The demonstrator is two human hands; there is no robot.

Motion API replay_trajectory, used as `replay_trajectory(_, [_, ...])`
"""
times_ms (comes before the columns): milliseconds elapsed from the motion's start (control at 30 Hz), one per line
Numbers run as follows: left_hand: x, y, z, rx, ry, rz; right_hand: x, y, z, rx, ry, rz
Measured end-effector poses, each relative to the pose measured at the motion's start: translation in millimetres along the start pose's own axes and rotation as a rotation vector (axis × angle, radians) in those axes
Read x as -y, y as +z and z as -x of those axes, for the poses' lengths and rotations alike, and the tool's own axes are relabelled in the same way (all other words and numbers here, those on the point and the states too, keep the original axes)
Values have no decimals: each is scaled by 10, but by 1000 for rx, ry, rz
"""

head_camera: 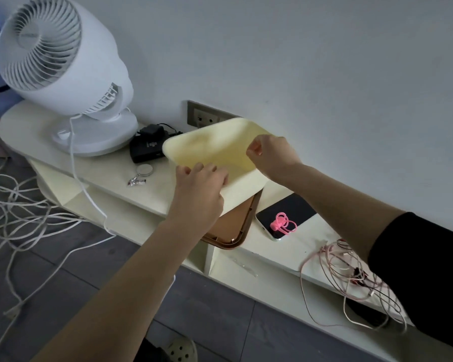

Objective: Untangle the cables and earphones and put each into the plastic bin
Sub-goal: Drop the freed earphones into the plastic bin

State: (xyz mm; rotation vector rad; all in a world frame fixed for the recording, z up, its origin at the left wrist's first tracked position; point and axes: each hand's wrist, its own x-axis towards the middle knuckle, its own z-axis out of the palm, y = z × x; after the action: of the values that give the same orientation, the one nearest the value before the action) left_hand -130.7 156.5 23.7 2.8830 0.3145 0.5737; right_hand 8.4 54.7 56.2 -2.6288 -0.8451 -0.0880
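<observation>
A pale yellow plastic bin (209, 150) is tilted above the shelf top, its opening facing me, and I see nothing inside it. My left hand (200, 185) grips its near rim, fingers curled over the edge. My right hand (268, 154) pinches the right rim. A tangle of pink and white cables and earphones (351, 273) lies on the shelf at the right, partly hidden behind my right sleeve. A small pink cable tie (283, 223) rests on a phone.
A brown tray (233, 226) lies under the bin. A phone (288, 212) sits to the right of it. A white fan (58, 71), a black box with an adapter (147, 147) and a key ring (141, 173) stand left. White cords (16, 205) sprawl on the floor. A wall socket (204, 117) is behind.
</observation>
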Motion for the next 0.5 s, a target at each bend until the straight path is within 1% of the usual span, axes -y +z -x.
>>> replay_trajectory(67, [-73,20,-6,-19,16,-59,-131,-122,203,-94,-55,34])
replay_trajectory(133, [-200,42,-16,-56,71,-107,-333,-234,434,-151,-84,71])
replay_trajectory(233, [-407,127,-34,-155,185,-126,-691,-353,796,-148,-83,130])
replay_trajectory(267, [-498,152,-35,-157,218,-123,-823,-379,919,-137,-71,144])
replay_trajectory(333, [-705,207,-19,-111,286,-95,-1089,-417,1169,-103,-26,160])
replay_trajectory(433, [-1017,329,43,58,362,-27,-1450,-414,1549,-30,58,174])
replay_trajectory(500, [-1185,454,97,139,410,-34,-1648,-400,1777,47,118,206])
